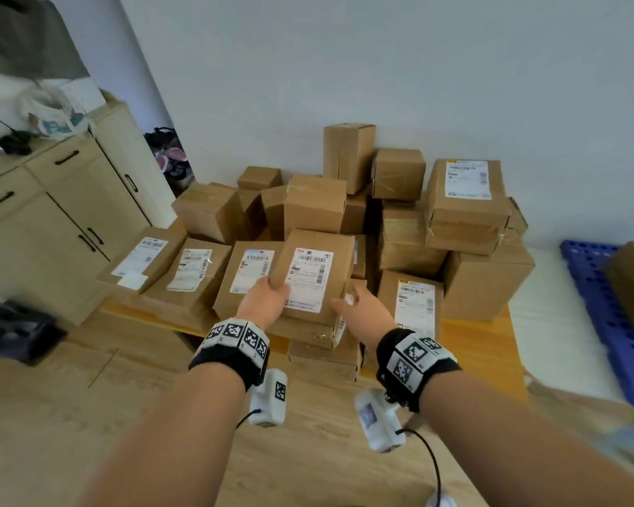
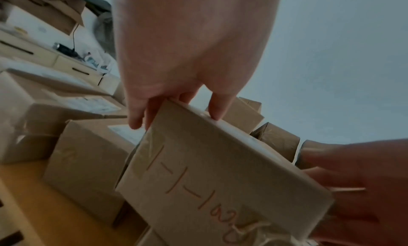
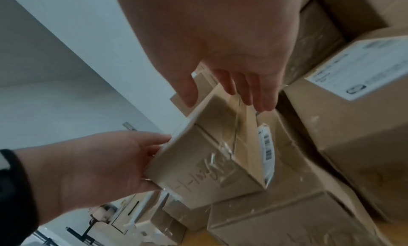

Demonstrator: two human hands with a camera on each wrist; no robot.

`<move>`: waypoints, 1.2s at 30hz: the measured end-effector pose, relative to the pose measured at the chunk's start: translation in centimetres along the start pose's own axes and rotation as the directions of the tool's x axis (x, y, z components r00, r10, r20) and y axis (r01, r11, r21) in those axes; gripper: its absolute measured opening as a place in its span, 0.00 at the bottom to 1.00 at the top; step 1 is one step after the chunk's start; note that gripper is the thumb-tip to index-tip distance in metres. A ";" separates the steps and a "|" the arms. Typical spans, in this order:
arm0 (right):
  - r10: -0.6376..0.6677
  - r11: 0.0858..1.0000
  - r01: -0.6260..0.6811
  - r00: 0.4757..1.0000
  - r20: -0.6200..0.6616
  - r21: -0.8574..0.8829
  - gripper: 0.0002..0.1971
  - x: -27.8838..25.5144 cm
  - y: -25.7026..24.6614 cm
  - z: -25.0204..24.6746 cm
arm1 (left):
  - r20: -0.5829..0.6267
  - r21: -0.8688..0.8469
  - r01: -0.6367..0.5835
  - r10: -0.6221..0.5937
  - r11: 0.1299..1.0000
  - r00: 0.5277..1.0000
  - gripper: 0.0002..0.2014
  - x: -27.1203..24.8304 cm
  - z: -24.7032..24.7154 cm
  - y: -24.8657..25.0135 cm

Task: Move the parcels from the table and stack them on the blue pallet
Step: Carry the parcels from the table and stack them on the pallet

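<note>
Parcel [image 1: 313,278] is gripped at its near-left corner by the left hand [image 1: 266,300], tilted over the table [image 1: 480,345]. Right hand [image 1: 366,311] is held loosely spread at its right edge; contact can't be told.

Beige cabinet [image 1: 52,199] with black handles, plastic bag [image 1: 52,115] on top, wood floor [image 1: 70,415]

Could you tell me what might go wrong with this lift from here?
1. Only the left hand grips the labelled parcel, at one corner; the right hand is open beside it, so the tilted parcel could slip or twist.
2. It rises off a stack of flat parcels at the table edge, which dragging might pull off.
3. The blue pallet lies far right, so a long carry awaits.
</note>
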State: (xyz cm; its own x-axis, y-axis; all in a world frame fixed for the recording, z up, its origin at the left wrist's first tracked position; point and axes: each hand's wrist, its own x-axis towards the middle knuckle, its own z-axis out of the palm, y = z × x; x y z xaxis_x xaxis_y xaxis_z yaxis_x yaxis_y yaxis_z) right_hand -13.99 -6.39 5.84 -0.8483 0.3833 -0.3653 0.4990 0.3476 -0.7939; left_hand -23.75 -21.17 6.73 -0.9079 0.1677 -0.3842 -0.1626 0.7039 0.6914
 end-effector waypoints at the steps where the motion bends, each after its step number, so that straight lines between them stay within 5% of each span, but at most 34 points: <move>1: 0.012 1.000 -0.012 1.000 0.019 0.001 0.28 -0.1 0.1 0.6 | 0.009 -0.033 0.005 -0.005 0.999 1.000 0.23 0.0 0.1 -0.3; 15: 0.201 0.949 -0.141 0.960 -0.194 0.283 0.32 -1.7 1.4 -0.2 | 0.084 -0.352 0.034 -0.004 0.936 0.996 0.21 -2.0 2.0 -0.9; 21: 0.165 0.932 -0.073 0.957 -0.238 0.355 0.26 -4.4 3.9 -3.1 | 0.114 -0.444 0.005 0.051 0.896 0.992 0.31 -4.6 4.7 0.0; 27: 0.191 0.907 -0.051 0.935 -0.299 0.419 0.30 -7.7 8.4 -7.4 | 0.136 -0.442 -0.033 0.103 0.897 0.985 0.26 -9.0 9.8 2.4; 31: 0.223 0.888 -0.038 0.907 -0.357 0.457 0.28 -10.3 12.2 -12.2 | 0.142 -0.422 -0.093 0.167 0.902 0.976 0.32 -12.3 14.7 5.1; 36: 0.280 0.845 -0.021 0.868 -0.409 0.535 0.23 -14.5 18.2 -19.0 | 0.173 -0.413 -0.111 0.198 0.904 0.965 0.24 -17.7 22.3 9.5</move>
State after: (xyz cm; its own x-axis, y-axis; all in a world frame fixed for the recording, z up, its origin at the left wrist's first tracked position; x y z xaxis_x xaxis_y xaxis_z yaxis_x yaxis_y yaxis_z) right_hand 10.77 10.68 5.89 -0.5244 0.7802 -0.3409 0.3444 -0.1718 -0.9230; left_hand -0.58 -2.05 6.45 -0.8412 0.4206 -0.3398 -0.2055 0.3327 0.9204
